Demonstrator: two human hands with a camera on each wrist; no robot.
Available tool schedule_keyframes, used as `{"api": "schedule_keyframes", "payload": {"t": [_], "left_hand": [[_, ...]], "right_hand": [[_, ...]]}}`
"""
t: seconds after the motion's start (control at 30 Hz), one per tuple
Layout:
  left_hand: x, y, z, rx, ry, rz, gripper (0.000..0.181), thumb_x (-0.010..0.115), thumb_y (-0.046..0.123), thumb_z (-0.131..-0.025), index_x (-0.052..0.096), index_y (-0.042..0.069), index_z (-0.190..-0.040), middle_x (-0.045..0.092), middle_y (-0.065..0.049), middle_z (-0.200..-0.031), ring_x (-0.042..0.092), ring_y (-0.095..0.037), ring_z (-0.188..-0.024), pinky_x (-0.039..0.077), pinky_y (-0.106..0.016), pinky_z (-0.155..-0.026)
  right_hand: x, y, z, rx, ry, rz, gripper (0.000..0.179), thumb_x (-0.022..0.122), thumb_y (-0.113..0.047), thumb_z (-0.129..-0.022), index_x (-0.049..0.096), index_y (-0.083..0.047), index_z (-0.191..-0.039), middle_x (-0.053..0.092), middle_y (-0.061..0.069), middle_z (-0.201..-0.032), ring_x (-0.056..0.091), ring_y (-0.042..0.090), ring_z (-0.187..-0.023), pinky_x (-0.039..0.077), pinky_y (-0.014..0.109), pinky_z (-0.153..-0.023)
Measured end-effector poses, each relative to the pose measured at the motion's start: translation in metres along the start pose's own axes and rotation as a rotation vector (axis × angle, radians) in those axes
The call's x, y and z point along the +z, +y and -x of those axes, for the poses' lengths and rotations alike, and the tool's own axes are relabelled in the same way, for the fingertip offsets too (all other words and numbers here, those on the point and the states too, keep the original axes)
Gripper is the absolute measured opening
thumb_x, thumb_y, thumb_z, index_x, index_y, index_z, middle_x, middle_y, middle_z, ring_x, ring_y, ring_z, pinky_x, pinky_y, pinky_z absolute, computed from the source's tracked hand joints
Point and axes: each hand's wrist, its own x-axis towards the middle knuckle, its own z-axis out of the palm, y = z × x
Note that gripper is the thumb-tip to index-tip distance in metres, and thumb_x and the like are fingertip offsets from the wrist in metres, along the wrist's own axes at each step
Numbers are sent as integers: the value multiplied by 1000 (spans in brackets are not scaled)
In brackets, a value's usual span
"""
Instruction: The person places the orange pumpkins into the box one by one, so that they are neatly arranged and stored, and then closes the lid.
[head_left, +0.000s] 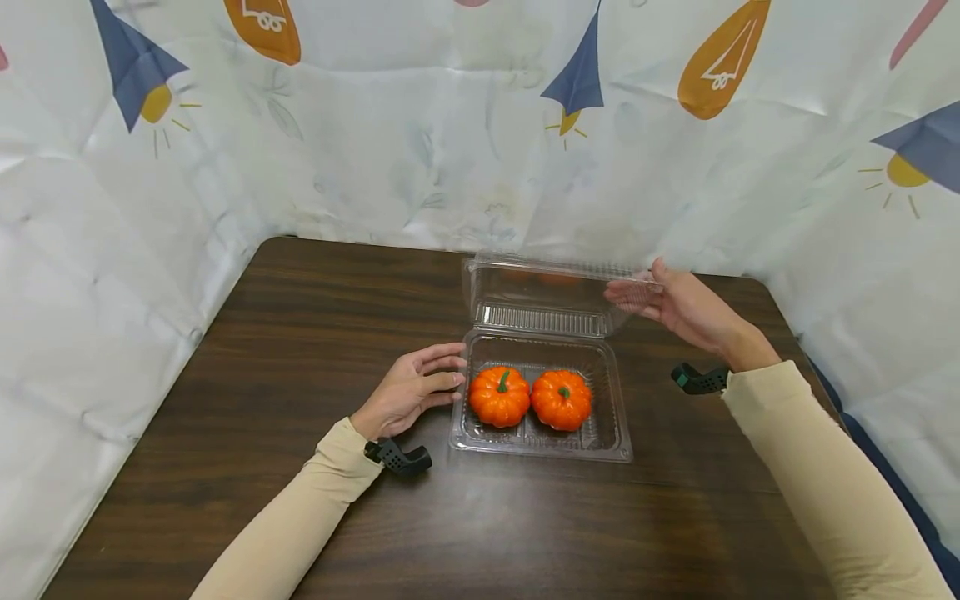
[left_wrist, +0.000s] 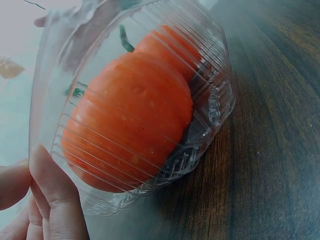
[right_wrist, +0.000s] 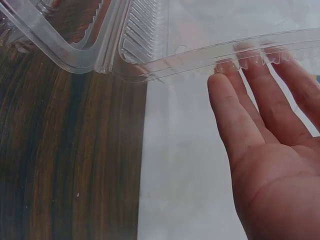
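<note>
Two orange mini pumpkins (head_left: 499,397) with green stems sit side by side in the base of a clear plastic clamshell container (head_left: 542,455). Its hinged clear lid (head_left: 536,321) stands raised at the back. At the base's left side is my left hand (head_left: 412,385); in the left wrist view its thumb and a finger (left_wrist: 55,187) pinch the rim. My right hand (head_left: 686,308) is at the lid's right end, its fingers fairly straight. Through the clear plastic, those fingertips (right_wrist: 260,65) show behind the lid's edge in the right wrist view, the thumb nearer the camera.
The container rests on a dark wood-grain table (head_left: 300,358). A white patterned curtain (head_left: 420,150) hangs close behind the table's back edge and along both sides. Each wrist wears a black band (head_left: 405,458).
</note>
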Motion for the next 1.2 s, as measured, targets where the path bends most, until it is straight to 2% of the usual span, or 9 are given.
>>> {"api": "schedule_keyframes", "payload": {"t": [0.3, 0.43, 0.57, 0.67, 0.73, 0.83, 0.93, 1.07, 1.2], "left_hand": [[1, 0, 3, 4, 5, -18, 61, 63, 0, -100, 39, -1, -156, 59, -1, -122, 68, -7, -92, 64, -24, -82], [3, -2, 2, 0, -5, -37, 61, 63, 2, -101, 38, -1, -156, 58, -2, -124, 67, -7, -95, 64, -24, -84], [5, -1, 1, -7, 16, -44, 59, 63, 1, -101, 40, -1, -155, 59, -5, -126, 67, -8, -97, 64, -25, -85], [6, 3, 3, -14, 42, -53, 57, 61, 0, -101, 42, -2, -154, 59, -7, -126, 67, -9, -99, 64, -25, -86], [6, 4, 4, -15, 48, -63, 56, 61, 0, -101, 42, -3, -154, 60, -7, -126, 67, -10, -99, 64, -25, -86], [6, 5, 5, -16, 49, -74, 56, 60, 1, -102, 41, -4, -154, 60, -7, -125, 67, -10, -100, 64, -25, -86], [6, 4, 6, -18, 47, -88, 55, 60, 3, -103, 41, -4, -154, 60, -6, -124, 67, -10, -100, 64, -25, -87], [7, 3, 7, -22, 47, -104, 55, 60, 5, -103, 41, -4, -154, 60, -5, -122, 67, -10, -100, 64, -27, -88], [7, 3, 9, -21, 54, -108, 55, 60, 5, -103, 41, -5, -154, 61, -4, -121, 68, -10, -100, 64, -28, -88]], "right_hand": [[5, 1, 8, -50, -25, 160, 62, 30, -49, -112, 55, -4, -148, 64, -10, -145, 58, -3, -133, 46, 11, -109], [7, 4, 16, 44, 25, 234, 70, 27, -49, -113, 37, 6, -156, 36, 17, -167, 33, 25, -158, 30, 44, -131], [8, 5, 21, 60, 33, 258, 69, 27, -42, -114, 38, 16, -151, 20, 31, -168, 13, 48, -159, 16, 73, -125], [10, 6, 22, -3, 55, 402, 60, 30, -40, -114, 54, 5, -145, 42, 22, -161, 39, 34, -152, 38, 65, -119], [13, 7, 23, -62, 65, 502, 52, 32, -37, -113, 58, -6, -147, 56, 13, -154, 57, 16, -132, 53, 51, -102], [17, 8, 25, -134, 59, 578, 44, 36, -29, -113, 63, -14, -144, 64, -3, -145, 59, -3, -114, 55, 32, -88], [22, 13, 28, -188, 52, 596, 39, 40, -21, -112, 64, -16, -142, 66, -5, -142, 59, -2, -99, 53, 27, -76], [27, 20, 32, -258, 81, 655, 39, 45, -15, -109, 65, -21, -142, 66, 5, -144, 61, -5, -104, 53, 20, -82], [31, 25, 33, -352, 92, 699, 41, 50, -11, -104, 65, -16, -142, 67, 6, -143, 54, -10, -131, 43, 8, -106]]}}
